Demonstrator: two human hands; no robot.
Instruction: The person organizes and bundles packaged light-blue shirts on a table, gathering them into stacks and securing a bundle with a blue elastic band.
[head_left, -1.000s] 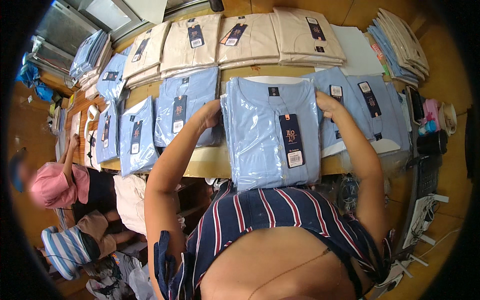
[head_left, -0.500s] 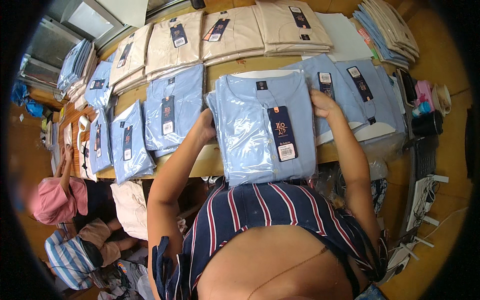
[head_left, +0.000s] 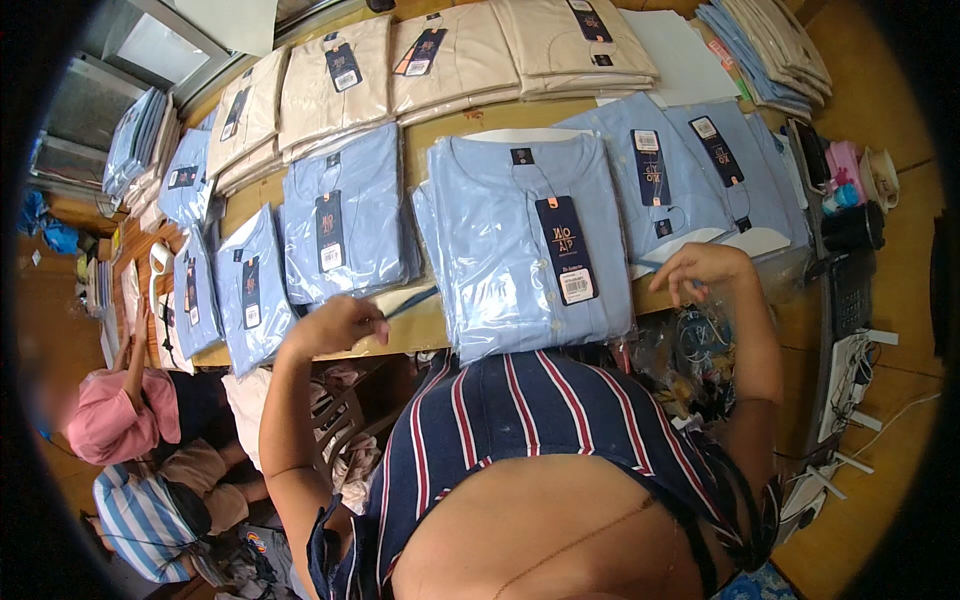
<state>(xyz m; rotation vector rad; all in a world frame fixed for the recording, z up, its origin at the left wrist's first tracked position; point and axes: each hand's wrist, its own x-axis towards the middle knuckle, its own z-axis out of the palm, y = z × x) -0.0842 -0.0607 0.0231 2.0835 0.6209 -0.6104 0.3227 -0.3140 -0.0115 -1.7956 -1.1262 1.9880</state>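
the left hand [head_left: 340,325] and right hand [head_left: 705,272] are apart, flanking the bagged blue shirts [head_left: 500,250] at the table [head_left: 455,122] edge; i can't tell whether either grips the blue strip [head_left: 412,300]. other blue packs [head_left: 375,240] crowd both sides, beige piles [head_left: 455,70] beyond.

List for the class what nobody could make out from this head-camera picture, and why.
All in the head view:
- Whether the dark blue strip runs beneath the central bagged blue shirts: they hide it.
- Whether the left hand grips that strip: its curled fingers hide any contact.
- How many shirts that pile holds: the top one covers them.
- Fine print on its white label: too small.
- The beige shirt pile's far edge: cut off by the picture's top.
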